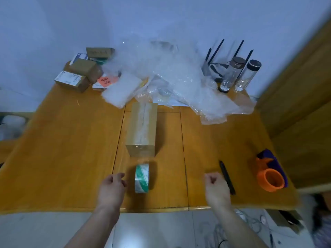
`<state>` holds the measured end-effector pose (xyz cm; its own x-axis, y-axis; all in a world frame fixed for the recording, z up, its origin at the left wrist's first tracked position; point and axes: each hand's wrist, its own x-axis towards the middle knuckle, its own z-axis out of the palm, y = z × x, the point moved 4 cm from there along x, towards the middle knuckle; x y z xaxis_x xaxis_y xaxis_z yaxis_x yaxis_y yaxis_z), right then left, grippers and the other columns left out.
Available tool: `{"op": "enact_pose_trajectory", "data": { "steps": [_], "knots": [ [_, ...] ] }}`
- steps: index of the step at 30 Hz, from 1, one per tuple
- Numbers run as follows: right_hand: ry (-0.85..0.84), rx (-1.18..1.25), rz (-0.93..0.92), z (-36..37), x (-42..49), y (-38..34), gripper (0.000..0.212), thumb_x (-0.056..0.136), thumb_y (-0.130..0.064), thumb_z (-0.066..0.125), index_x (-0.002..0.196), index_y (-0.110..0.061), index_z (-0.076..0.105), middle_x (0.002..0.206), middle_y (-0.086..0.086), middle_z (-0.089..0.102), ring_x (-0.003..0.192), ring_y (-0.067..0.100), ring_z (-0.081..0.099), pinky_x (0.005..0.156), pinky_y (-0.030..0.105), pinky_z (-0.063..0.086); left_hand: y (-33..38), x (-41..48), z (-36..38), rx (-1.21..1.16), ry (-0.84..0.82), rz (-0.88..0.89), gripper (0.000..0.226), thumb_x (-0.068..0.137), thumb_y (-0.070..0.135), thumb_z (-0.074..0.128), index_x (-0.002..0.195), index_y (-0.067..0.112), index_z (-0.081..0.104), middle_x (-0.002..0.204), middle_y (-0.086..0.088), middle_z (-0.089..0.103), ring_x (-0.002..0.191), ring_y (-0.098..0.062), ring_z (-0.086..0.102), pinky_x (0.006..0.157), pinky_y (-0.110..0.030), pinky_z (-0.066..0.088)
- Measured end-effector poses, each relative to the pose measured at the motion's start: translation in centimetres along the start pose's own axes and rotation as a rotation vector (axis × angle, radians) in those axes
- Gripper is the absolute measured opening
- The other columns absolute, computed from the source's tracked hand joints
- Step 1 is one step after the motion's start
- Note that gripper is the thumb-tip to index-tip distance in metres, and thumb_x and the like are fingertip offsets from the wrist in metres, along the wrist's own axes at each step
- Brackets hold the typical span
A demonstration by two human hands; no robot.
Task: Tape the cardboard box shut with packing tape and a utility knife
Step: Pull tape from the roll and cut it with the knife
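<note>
A long brown cardboard box [141, 128] lies in the middle of the wooden table [62, 149], with clear tape along its top seam. A strip of clear tape runs from its near end down to the tape roll [142, 178], which stands on edge just in front of the box. My left hand [112, 189] hovers just left of the roll, fingers curled, holding nothing. My right hand [216, 189] is loosely closed and empty, beside a black utility knife [227, 177] lying on the table to its right.
An orange tape dispenser [270, 178] on a purple cloth sits at the right edge. Crumpled bubble wrap [170, 77] fills the back centre. Small cardboard boxes [78, 76] stand at the back left, two glass bottles [240, 76] and a router at the back right.
</note>
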<state>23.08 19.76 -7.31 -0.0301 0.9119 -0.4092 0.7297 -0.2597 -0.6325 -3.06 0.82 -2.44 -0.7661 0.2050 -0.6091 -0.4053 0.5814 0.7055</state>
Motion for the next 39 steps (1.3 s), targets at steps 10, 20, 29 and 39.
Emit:
{"op": "enact_pose_trajectory", "data": {
  "steps": [10,20,29,39],
  "knots": [
    [0.08,-0.442,0.127,-4.6,6.6,4.9,0.05,0.099,-0.04,0.055,0.139,-0.01,0.048,0.14,0.017,0.052,0.125,0.038,0.05,0.099,0.054,0.048,-1.2,1.7,1.1,0.019,0.013,0.007,0.032,0.107,0.025,0.046,0.126,0.007,0.065,0.094,-0.008,0.067,0.099,-0.031,0.063,0.096,-0.051,0.053],
    [0.016,-0.362,-0.011,-3.4,6.7,2.8,0.029,0.103,-0.035,0.048,0.121,-0.013,0.053,0.103,0.011,0.068,0.088,0.028,0.067,0.071,0.042,0.056,-0.9,1.6,2.2,-0.024,0.007,0.013,0.021,0.107,0.029,0.048,0.099,0.018,0.063,0.098,-0.007,0.069,0.097,-0.027,0.064,0.079,-0.039,0.053],
    [-0.429,0.176,-0.16,-0.9,-0.6,-5.3,0.022,0.106,-0.023,0.049,0.125,-0.022,0.059,0.092,-0.002,0.064,0.074,0.013,0.057,0.064,0.024,0.045,0.7,0.1,3.4,0.045,-0.171,0.08,0.037,0.102,0.042,0.056,0.132,0.021,0.055,0.107,0.003,0.063,0.083,-0.005,0.06,0.064,-0.022,0.047],
    [-0.679,0.078,-0.378,0.3,-3.2,-10.3,0.024,0.108,-0.017,0.044,0.107,-0.021,0.067,0.063,-0.009,0.058,0.061,0.01,0.048,0.062,0.029,0.042,0.8,0.9,4.1,0.011,-0.218,-0.012,0.034,0.1,0.03,0.063,0.133,0.024,0.058,0.122,-0.005,0.068,0.113,-0.03,0.067,0.098,-0.049,0.059]
  ]
}}
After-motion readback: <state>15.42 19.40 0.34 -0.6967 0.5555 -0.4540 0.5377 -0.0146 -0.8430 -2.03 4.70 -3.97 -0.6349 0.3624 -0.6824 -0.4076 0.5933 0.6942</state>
